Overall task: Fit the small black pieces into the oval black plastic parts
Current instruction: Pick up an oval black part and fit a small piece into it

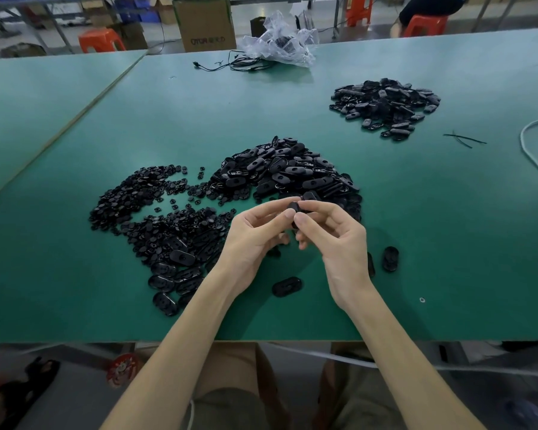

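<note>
My left hand (255, 234) and my right hand (333, 234) meet above the green table (448, 228), and both pinch one oval black part (293, 208) between thumbs and fingertips. Most of that part is hidden by my fingers, so any small piece in it cannot be made out. A heap of small black pieces (143, 200) lies to the left. Behind my hands sits a big heap of oval black parts (286, 172). Loose ovals lie near my left forearm (171, 274), between my wrists (287, 286) and right of my right hand (390, 258).
A second heap of oval parts (385, 105) lies at the far right. A crumpled clear bag (280, 41) and black cables (230, 65) are at the back edge. A white cable (534, 150) curves along the right side, with black ties (465, 138) beside it.
</note>
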